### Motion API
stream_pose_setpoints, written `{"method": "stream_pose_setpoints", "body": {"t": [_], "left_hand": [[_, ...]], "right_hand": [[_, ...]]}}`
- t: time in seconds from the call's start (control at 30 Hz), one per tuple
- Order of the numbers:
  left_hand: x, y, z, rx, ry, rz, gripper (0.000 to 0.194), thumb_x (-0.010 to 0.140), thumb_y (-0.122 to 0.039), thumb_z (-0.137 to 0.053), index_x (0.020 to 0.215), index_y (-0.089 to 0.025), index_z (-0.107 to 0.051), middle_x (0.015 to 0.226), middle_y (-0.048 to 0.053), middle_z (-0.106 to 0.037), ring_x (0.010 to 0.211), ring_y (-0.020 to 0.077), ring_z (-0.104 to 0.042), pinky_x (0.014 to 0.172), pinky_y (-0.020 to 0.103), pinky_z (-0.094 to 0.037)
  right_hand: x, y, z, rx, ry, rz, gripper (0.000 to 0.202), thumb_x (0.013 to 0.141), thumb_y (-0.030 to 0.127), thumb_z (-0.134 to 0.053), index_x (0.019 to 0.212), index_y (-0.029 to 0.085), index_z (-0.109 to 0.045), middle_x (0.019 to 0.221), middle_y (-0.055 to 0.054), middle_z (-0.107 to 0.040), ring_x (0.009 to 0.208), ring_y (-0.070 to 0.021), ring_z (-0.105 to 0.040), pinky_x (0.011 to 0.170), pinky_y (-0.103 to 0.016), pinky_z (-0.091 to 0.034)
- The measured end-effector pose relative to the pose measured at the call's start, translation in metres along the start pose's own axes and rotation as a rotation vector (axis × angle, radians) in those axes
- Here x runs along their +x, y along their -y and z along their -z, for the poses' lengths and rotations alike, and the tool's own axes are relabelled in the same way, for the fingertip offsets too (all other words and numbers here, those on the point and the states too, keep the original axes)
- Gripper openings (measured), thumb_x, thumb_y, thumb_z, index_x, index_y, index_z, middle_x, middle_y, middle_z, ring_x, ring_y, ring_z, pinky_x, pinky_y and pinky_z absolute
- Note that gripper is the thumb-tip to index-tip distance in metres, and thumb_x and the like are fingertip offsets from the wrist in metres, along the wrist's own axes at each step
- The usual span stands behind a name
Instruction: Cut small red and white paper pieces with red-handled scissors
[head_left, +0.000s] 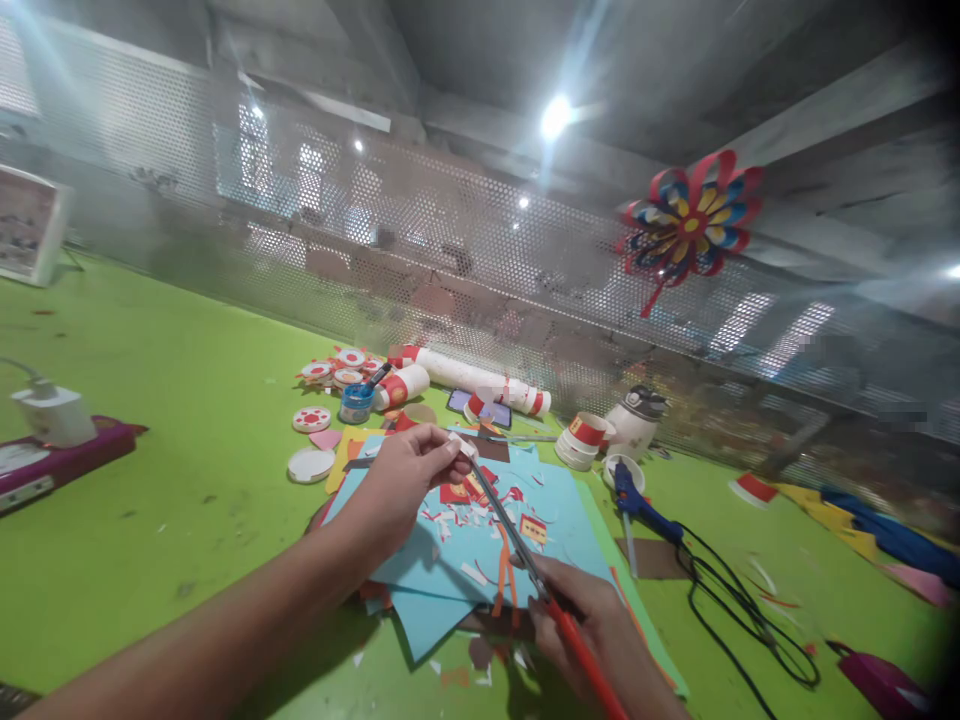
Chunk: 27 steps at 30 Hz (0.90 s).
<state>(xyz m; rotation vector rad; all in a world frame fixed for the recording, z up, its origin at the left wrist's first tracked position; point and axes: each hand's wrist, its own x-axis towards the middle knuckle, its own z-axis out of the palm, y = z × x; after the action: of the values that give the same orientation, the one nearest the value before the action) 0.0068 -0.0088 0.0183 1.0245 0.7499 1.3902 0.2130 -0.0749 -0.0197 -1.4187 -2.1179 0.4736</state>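
Note:
My left hand point(405, 478) is closed in a pinch on a small piece of white paper point(463, 446). In my right hand point(589, 612) is a pair of scissors point(514, 535) with red handles. The long metal blades point up and away, with their tips at the white paper; whether they cut into it I cannot tell. Light blue paper sheets point(566, 505) lie below both hands. Scattered over them are red and white scraps, a small red and yellow printed piece point(533, 529) and orange strips point(503, 580).
Behind the sheets lie a long white tube point(480, 377) with red bands, a phone point(491, 412) and a blue jar point(356, 403). On the right are a blue glue gun point(645, 510) with its black cord and paper cups point(583, 440). A power strip point(67, 455) sits at left.

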Motion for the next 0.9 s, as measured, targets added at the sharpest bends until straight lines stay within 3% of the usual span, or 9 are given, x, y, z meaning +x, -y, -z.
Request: {"method": "stream_pose_setpoints", "body": {"t": [0.17, 0.37, 0.6, 0.77, 0.9], "left_hand": [[0.0, -0.001, 0.001, 0.003, -0.004, 0.016, 0.014, 0.07, -0.025, -0.067, 0.067, -0.012, -0.061, 0.065, 0.003, -0.064, 0.063, 0.0117, -0.057, 0.065, 0.025, -0.046], [0.001, 0.001, 0.002, 0.038, -0.001, 0.01, 0.014, 0.068, -0.024, -0.068, 0.067, -0.012, -0.061, 0.065, 0.002, -0.063, 0.061, 0.0107, -0.057, 0.061, 0.022, -0.046], [0.003, 0.0, 0.003, 0.075, -0.027, 0.048, 0.016, 0.066, -0.026, -0.071, 0.068, -0.013, -0.062, 0.065, 0.002, -0.064, 0.063, 0.0105, -0.058, 0.063, 0.02, -0.047], [0.003, -0.002, 0.002, 0.079, -0.049, 0.044, 0.02, 0.062, -0.028, -0.074, 0.07, -0.013, -0.063, 0.067, 0.002, -0.066, 0.065, 0.0119, -0.059, 0.067, 0.022, -0.048], [0.002, -0.007, -0.001, 0.07, -0.072, 0.047, 0.02, 0.056, -0.025, -0.077, 0.067, -0.013, -0.064, 0.064, 0.002, -0.066, 0.062, 0.0118, -0.059, 0.062, 0.021, -0.047]], "right_hand": [[0.002, 0.003, 0.002, -0.028, -0.004, 0.001, 0.023, 0.063, 0.003, -0.046, 0.069, 0.015, -0.065, 0.057, 0.002, -0.059, 0.054, -0.0129, -0.052, 0.051, -0.018, -0.042], [0.002, 0.01, 0.002, -0.022, -0.037, -0.037, 0.035, 0.06, 0.002, -0.047, 0.081, 0.017, -0.071, 0.062, 0.003, -0.066, 0.055, -0.0135, -0.055, 0.05, -0.018, -0.041], [0.003, 0.017, 0.004, 0.034, -0.038, -0.06, 0.03, 0.056, -0.003, -0.046, 0.067, 0.015, -0.068, 0.056, 0.005, -0.055, 0.053, -0.01, -0.046, 0.049, -0.017, -0.035], [0.003, 0.02, 0.008, 0.048, -0.041, -0.102, 0.02, 0.057, -0.001, -0.049, 0.058, 0.015, -0.06, 0.051, 0.008, -0.038, 0.05, -0.0076, -0.036, 0.043, -0.016, -0.026], [0.002, 0.02, 0.008, 0.037, -0.053, -0.136, 0.019, 0.058, 0.001, -0.05, 0.059, 0.016, -0.061, 0.051, 0.008, -0.044, 0.051, -0.008, -0.038, 0.043, -0.016, -0.026]]}}
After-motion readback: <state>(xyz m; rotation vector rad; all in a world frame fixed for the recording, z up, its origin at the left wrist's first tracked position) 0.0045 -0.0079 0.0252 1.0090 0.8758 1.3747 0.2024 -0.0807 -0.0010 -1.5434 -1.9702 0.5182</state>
